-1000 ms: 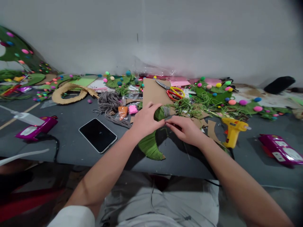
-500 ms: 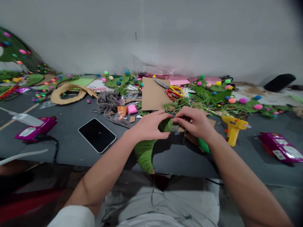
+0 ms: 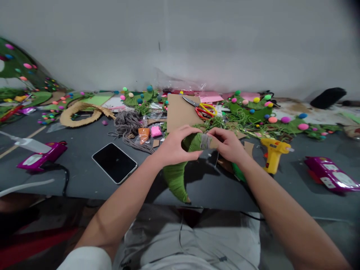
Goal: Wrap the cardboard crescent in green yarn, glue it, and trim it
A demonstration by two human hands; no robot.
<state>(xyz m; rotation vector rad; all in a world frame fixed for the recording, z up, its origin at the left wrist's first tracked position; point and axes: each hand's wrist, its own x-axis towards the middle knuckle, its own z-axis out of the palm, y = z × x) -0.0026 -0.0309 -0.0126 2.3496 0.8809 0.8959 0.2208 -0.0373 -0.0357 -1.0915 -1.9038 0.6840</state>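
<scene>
A curved cardboard piece wrapped in green yarn [image 3: 176,180] hangs over the table's front edge, its bare tip pointing down. My left hand [image 3: 176,146] grips it near the upper end, thumb below and fingers above. Beyond the green, a band of grey yarn [image 3: 205,141] circles the piece, and bare cardboard [image 3: 215,143] shows past it. My right hand [image 3: 229,144] is closed at that end, fingers partly hidden behind the cardboard, with a thin grey strand [image 3: 216,159] hanging below it.
A phone [image 3: 114,163] lies left, near a grey yarn heap [image 3: 128,122] and a straw-coloured ring [image 3: 80,114]. Scissors [image 3: 201,107] rest on a cardboard sheet [image 3: 180,116]. A yellow glue gun [image 3: 274,154] and purple power strips [image 3: 330,174] [image 3: 42,155] flank my arms.
The wrapped piece has turned, so the grey band and bare cardboard end show more. My right hand has shifted round the end, and the lower tip has swung slightly right.
</scene>
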